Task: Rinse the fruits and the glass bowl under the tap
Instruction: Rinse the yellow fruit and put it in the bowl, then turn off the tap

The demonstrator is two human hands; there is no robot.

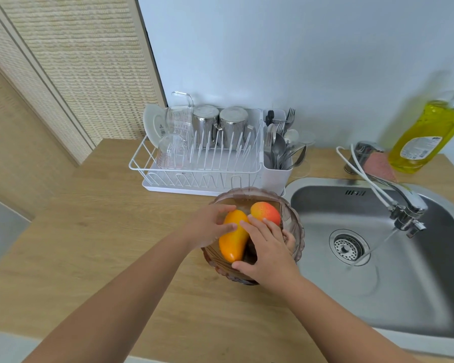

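A tinted glass bowl (247, 193) stands on the wooden counter just left of the sink. In it lie a long yellow-orange mango (231, 244), a rounder red-orange fruit (266, 212) and a dark fruit (249, 251) that is mostly hidden. My left hand (207, 226) reaches in from the left, its fingers and thumb closed around the mango's upper end. My right hand (270, 252) lies palm down over the dark fruit, fingers spread and touching the mango and the red-orange fruit, thumb at the bowl's near rim.
The steel sink (404, 297) is to the right; its tap (406, 203) runs water toward the drain (347, 247). A white dish rack (202, 163) with cups and cutlery stands behind the bowl. A yellow soap bottle (425, 137) and a pink sponge (379, 166) sit behind the sink.
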